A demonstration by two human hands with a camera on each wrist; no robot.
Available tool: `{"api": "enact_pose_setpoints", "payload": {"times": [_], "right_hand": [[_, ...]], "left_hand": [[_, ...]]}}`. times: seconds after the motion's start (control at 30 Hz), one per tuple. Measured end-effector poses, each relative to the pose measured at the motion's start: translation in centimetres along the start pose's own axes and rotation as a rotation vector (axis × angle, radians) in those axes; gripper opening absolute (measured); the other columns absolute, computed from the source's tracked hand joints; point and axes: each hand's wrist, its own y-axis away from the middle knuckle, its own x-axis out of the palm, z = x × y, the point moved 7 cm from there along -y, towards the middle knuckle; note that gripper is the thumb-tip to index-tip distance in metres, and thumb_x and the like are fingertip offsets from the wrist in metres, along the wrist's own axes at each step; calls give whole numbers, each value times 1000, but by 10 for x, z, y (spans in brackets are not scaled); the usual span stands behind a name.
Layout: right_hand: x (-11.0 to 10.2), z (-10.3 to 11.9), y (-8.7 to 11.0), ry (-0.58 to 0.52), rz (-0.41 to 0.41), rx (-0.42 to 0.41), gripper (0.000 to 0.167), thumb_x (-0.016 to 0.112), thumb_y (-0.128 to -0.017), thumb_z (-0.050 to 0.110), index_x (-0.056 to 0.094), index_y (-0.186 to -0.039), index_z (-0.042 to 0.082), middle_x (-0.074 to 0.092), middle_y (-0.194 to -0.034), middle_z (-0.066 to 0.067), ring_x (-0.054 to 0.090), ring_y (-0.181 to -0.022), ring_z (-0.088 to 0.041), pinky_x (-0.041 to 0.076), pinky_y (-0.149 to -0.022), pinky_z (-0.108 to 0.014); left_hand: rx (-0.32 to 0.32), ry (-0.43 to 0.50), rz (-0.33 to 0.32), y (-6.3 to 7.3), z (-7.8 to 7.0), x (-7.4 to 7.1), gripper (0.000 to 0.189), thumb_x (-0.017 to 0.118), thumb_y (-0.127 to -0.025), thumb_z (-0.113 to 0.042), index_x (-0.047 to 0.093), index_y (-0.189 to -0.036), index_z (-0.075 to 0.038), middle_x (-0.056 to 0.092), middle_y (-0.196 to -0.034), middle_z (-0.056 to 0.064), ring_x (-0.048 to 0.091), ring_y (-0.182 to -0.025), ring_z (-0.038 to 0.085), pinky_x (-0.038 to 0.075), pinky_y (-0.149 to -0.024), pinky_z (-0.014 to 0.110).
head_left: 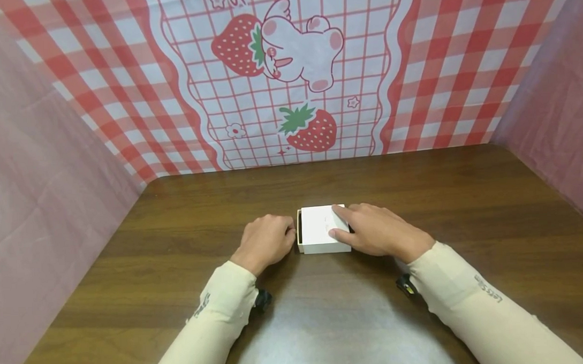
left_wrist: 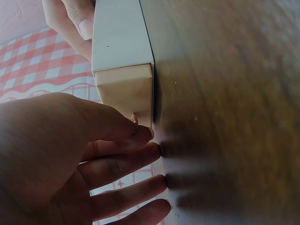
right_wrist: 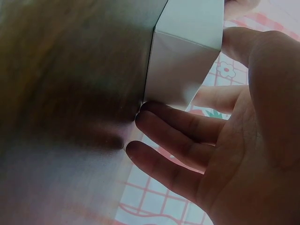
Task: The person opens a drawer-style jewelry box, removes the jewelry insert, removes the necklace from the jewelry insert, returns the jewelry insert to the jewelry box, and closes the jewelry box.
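Note:
A small white box lies flat on the table, built as an outer sleeve with an inner tray showing slightly at its left end. In the left wrist view the tray's end looks cream, with a small pull tab on it. Thumb and index finger of my left hand pinch that tab, while the other fingers reach down by the tabletop. My right hand holds the sleeve's right part, thumb and index finger on its top. The right hand's lower fingers bend down at the sleeve's right end.
The brown wood-grain table carries the box near its middle. Behind it hangs a red-and-white checked cloth with strawberry prints, and pink cloths flank both sides. Light glares off the table's front part.

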Motion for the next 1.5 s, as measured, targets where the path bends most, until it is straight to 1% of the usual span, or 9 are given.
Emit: {"api": "enact_pose_setpoints", "payload": {"times": [0.37, 0.63, 0.87, 0.97, 1.13, 1.23, 1.5], "right_hand": [[2, 0, -1, -4, 9, -5, 69, 53, -101, 50, 41, -152, 4, 55, -140, -21, 55, -126, -35, 44, -101, -55], [3, 1, -2, -6, 13, -2, 70, 53, -101, 50, 41, -152, 4, 54, -141, -22, 53, -128, -36, 43, -102, -56], [4, 1, -2, -9, 12, 2, 70, 53, -101, 50, 40, -152, 4, 55, -140, -22, 54, -127, -35, 43, -102, -55], [3, 1, -2, -8, 11, 2, 70, 54, -100, 50, 40, -152, 4, 55, -140, -22, 54, -126, -35, 44, -101, -55], [3, 1, -2, -2, 11, -2, 70, 54, -101, 50, 40, -152, 4, 54, -140, -23, 54, -126, -36, 44, -101, -56], [2, 1, -2, -1, 13, -3, 70, 53, -101, 50, 40, -152, 4, 54, -141, -23, 54, -127, -36, 44, -101, -56], [2, -1, -2, 0, 11, -3, 71, 54, -100, 50, 40, -152, 4, 54, -140, -23, 54, -127, -36, 44, -101, -56]], "left_hand": [[10, 28, 8, 1, 2, 1, 20, 61, -95, -17, 66, -75, -19, 59, -66, -5, 55, -61, 16, 51, -58, 43], [-4, 50, 37, 1, 5, 3, 18, 62, -96, -15, 69, -80, -17, 62, -70, -6, 55, -64, 15, 52, -62, 40], [-15, 55, 41, 1, 9, 2, 17, 63, -95, -15, 71, -80, -16, 66, -75, -4, 57, -66, 15, 52, -64, 40], [-20, 56, 39, 0, 11, 2, 17, 63, -95, -15, 72, -81, -17, 67, -77, -5, 59, -67, 16, 52, -64, 41], [-27, 63, 35, -1, 14, 0, 15, 64, -94, -16, 76, -86, -19, 71, -84, -5, 66, -76, 18, 54, -69, 42], [-30, 67, 40, -1, 15, -1, 15, 64, -94, -15, 76, -88, -19, 72, -86, -5, 67, -78, 19, 55, -71, 43], [-34, 49, 43, -2, 17, -2, 15, 63, -94, -15, 76, -88, -19, 71, -86, -5, 67, -78, 19, 55, -68, 43]]}}
